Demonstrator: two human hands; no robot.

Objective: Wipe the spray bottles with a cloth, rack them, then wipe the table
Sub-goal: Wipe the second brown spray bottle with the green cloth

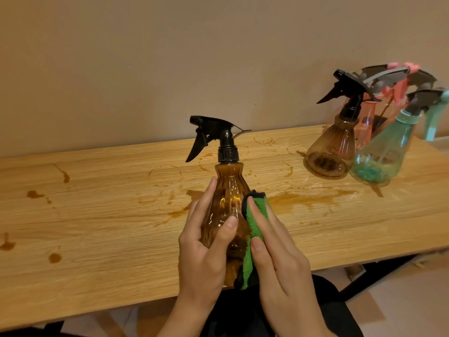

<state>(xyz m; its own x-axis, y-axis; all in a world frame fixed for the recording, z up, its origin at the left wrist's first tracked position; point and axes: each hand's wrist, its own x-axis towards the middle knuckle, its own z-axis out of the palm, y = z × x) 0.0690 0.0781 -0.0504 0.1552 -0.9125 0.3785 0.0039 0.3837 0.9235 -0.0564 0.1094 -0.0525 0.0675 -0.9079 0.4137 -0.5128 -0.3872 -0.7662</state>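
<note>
**Amber bottle held and wiped above the desk**

The left hand [206, 246] holds the amber spray bottle [227, 205] around its wide lower body. Its fingers [205, 203] are curved about the far left side of the bottle, and the thumb presses on the near side, so the hand is closed on the bottle. The right hand [279, 259] lies almost flat, its fingers [257, 215] nearly straight and close together, and it presses the green cloth [255, 229] against the right side of the bottle. The cloth is between this hand and the bottle, and its lower end hangs down under the bottle's base.

The bottle stands nearly upright, its long axis vertical with a small lean. Its black trigger head [213, 135] is on top and the nozzle points to the left. The bottle is in front of the person, over the near middle part of the wooden desk [97, 215].

The desk carries brown stains [308, 199] and wet rings. At the far right, three more bottles hang tilted on a grey rack [379, 77]: a second amber bottle [332, 152], a pink bottle [365, 125] behind it, and a green bottle [384, 154] on the right.
</note>
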